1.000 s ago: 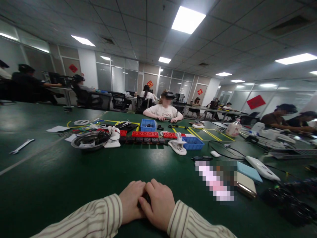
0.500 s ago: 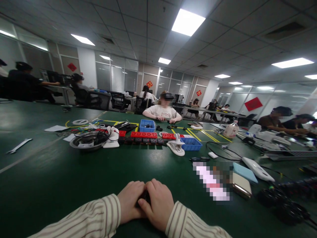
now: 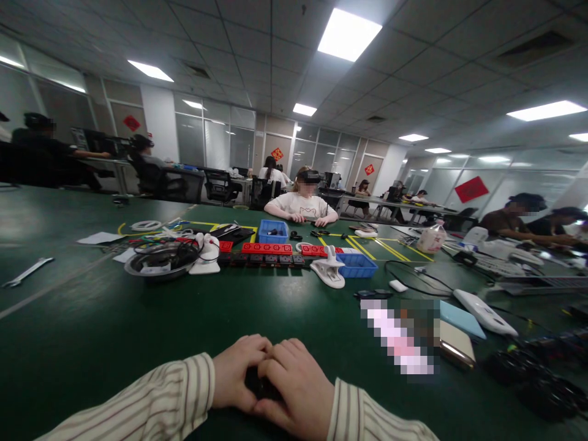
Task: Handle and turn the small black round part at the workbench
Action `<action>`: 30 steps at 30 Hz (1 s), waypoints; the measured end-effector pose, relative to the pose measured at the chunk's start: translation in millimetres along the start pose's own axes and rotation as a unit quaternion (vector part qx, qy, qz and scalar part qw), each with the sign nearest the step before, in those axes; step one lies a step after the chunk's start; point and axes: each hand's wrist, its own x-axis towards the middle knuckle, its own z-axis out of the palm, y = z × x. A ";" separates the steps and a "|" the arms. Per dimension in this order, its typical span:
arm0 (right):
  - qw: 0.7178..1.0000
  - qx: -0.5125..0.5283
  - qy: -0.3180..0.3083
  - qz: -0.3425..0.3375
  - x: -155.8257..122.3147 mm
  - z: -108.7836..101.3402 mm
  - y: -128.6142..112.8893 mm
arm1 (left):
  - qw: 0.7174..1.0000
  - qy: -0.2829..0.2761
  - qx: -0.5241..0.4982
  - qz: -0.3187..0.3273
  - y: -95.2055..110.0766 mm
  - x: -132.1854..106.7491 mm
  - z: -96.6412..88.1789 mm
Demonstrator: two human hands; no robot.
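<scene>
My left hand [image 3: 234, 375] and my right hand [image 3: 301, 386] meet low in the middle of the head view, fingers curled and touching at the tips. Between them shows a small black object [image 3: 263, 384]. Both hands close around it and cover most of it, so its kind cannot be made out. Under them is the dark green table top [image 3: 151, 331]. Beyond the fingers stands a white clamp-like clip [image 3: 329, 269], well apart from both hands.
Across the table are a metal bowl with cables [image 3: 160, 266], red power strips [image 3: 267, 248], a blue bin [image 3: 272, 231] and another blue bin [image 3: 357, 265]. A wrench [image 3: 28, 272] lies left. A cream power bank [image 3: 456, 343] lies right. A person [image 3: 303, 202] sits opposite.
My hands have drawn slightly apart at the wrists, and the gap between them is wider, showing more of the black object. The camera view has shifted slightly.
</scene>
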 end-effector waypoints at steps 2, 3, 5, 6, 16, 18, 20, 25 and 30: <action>0.998 0.031 0.018 -0.051 -2.2 -2.4 1.6 | 1.000 -0.007 -0.002 0.013 0.5 -0.9 -1.9; 0.996 0.047 0.029 -0.069 -2.9 -1.8 2.1 | 1.000 -0.008 0.002 0.014 1.6 -1.0 -2.4; 0.992 0.069 0.046 -0.097 -3.2 2.4 2.8 | 1.000 -0.008 0.018 0.010 3.9 -0.7 -2.6; 0.990 0.076 0.050 -0.109 -2.9 5.2 2.8 | 1.000 -0.008 0.025 0.008 4.7 -0.4 -2.4; 0.975 0.128 0.172 -0.050 -5.8 5.0 -1.3 | 0.996 0.078 -0.017 -0.031 9.2 -15.4 -1.9; 0.977 0.113 0.182 0.013 -7.1 6.6 -1.4 | 0.991 0.116 0.015 -0.060 17.2 -21.3 -0.2; 0.979 0.090 0.168 0.072 -6.7 9.4 -2.9 | 0.986 0.124 0.057 -0.095 26.9 -24.8 1.2; 0.989 0.012 0.081 0.125 -1.0 10.9 -11.1 | 0.982 0.078 0.108 -0.133 36.7 -21.3 2.1; 0.992 -0.014 0.055 0.115 1.4 10.1 -11.7 | 0.990 0.061 0.078 -0.100 25.3 -16.4 -1.0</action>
